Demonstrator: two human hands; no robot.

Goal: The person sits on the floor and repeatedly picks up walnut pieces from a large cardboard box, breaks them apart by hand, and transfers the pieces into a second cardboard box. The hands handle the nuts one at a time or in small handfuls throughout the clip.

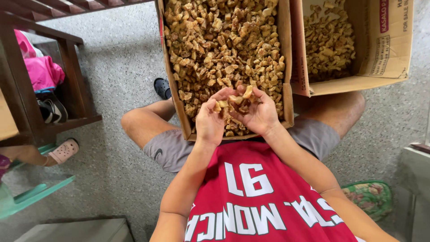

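A long cardboard box rests between my knees, filled with golden-brown crispy fried pieces. My left hand and my right hand are cupped together over the near end of that box. Both hold a small heap of the fried pieces between palms and fingers. A second cardboard box stands at the right, partly filled with the same pieces.
I sit on a grey speckled floor in a red jersey and grey shorts. A dark wooden frame with pink cloth stands at left. A black sandal, another person's pink-sandalled foot and a green slipper lie around.
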